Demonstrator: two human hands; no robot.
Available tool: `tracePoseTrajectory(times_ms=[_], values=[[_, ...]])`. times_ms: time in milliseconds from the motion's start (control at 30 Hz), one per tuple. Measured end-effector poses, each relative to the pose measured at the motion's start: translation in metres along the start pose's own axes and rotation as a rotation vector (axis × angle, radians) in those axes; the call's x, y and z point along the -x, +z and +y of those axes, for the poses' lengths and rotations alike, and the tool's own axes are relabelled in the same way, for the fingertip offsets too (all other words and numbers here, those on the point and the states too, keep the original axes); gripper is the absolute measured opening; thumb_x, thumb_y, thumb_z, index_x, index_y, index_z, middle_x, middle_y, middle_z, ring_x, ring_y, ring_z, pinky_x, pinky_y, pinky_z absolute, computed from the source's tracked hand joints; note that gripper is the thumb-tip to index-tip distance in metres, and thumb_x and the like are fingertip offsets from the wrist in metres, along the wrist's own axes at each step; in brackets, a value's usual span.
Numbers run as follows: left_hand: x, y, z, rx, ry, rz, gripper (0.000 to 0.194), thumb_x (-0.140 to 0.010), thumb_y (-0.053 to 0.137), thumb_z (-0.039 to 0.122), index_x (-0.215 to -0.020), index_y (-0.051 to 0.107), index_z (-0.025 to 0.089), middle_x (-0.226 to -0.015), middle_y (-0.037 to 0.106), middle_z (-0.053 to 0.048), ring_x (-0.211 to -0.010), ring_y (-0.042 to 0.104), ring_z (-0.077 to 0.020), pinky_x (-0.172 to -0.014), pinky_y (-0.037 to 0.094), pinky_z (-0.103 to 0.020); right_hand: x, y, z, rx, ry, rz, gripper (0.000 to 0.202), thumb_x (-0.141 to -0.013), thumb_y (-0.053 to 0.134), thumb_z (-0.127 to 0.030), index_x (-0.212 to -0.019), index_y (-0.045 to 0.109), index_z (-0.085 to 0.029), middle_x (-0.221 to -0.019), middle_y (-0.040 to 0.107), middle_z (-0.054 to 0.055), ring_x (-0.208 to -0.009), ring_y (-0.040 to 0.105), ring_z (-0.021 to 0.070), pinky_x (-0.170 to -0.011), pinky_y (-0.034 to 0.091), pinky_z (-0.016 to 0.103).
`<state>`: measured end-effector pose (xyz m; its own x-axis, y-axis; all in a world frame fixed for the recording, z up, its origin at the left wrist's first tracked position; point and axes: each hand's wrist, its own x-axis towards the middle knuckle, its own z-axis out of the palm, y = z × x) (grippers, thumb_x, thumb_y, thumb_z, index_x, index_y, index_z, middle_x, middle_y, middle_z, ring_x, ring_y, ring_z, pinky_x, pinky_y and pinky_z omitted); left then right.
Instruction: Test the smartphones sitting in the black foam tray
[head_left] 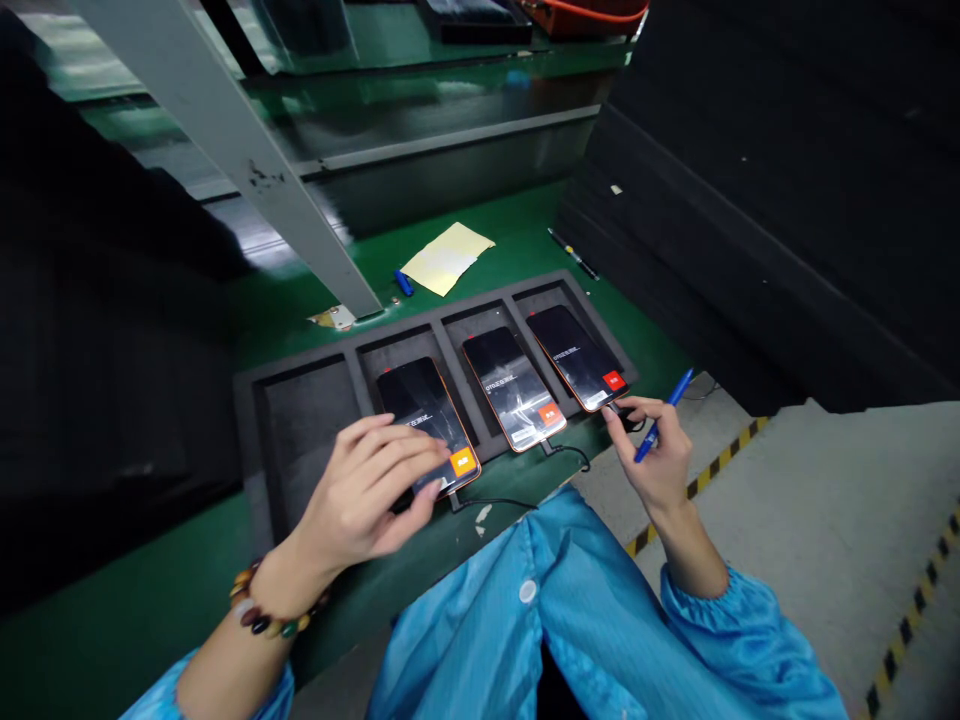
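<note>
Three phones lie in compartments of a dark foam tray [346, 344]. My left hand [379, 485] rests over the left phone [420, 395], its fingers spread and holding nothing, fingertips near an orange button. Nobody touches the middle phone [514, 385], which has a red button and a black cable [574, 452] at its lower edge. At the lower end of the right phone [574, 355], my right hand [656, 445] pinches the cable plug between thumb and finger. A blue pen [664, 415] is also tucked in that hand. The leftmost compartment holds no phone.
Behind the tray lie a yellow paper [448, 258], a blue cap [403, 283] and a pen [574, 254]. A grey metal post [247, 150] stands at the back left. Dark panels flank both sides. Yellow-black tape [727, 458] marks the floor at right.
</note>
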<state>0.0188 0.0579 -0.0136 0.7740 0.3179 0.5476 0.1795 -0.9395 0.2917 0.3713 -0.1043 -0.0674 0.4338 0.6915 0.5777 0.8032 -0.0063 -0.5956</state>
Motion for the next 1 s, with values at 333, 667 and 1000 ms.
tracePoseTrajectory(times_ms=[333,667,1000], values=[[-0.005,0.014,0.061,0.128,0.153,-0.060,0.014,-0.095,0.076,0.012,-0.108,0.073,0.013,-0.074,0.070,-0.001,-0.063,0.057,-0.0170,-0.060,0.040,-0.037,0.002,0.004,0.001,0.015,0.003,0.032,0.027,-0.093,0.085,-0.022,-0.095,0.057,-0.025,-0.100,0.077,0.005,-0.095,0.078,0.0226,-0.087,0.060,0.037],[-0.033,0.047,0.124,1.722,-1.189,-0.349,0.041,-0.104,0.069,0.052,-0.130,0.069,0.020,-0.101,0.078,-0.010,-0.080,0.074,-0.0169,-0.077,0.058,-0.028,0.000,0.000,0.002,0.016,0.030,0.010,0.025,-0.096,0.084,-0.034,-0.095,0.060,-0.026,-0.102,0.080,0.006,-0.097,0.080,0.0242,-0.088,0.064,0.041],[-0.093,0.086,0.133,1.959,-1.733,0.193,0.035,-0.111,0.055,0.031,-0.140,0.055,0.012,-0.112,0.078,-0.020,-0.084,0.077,-0.0196,-0.083,0.062,-0.030,-0.001,-0.004,0.000,0.005,0.050,-0.009,0.023,-0.097,0.083,-0.034,-0.092,0.062,-0.026,-0.102,0.083,0.005,-0.094,0.082,0.0242,-0.085,0.065,0.040]])
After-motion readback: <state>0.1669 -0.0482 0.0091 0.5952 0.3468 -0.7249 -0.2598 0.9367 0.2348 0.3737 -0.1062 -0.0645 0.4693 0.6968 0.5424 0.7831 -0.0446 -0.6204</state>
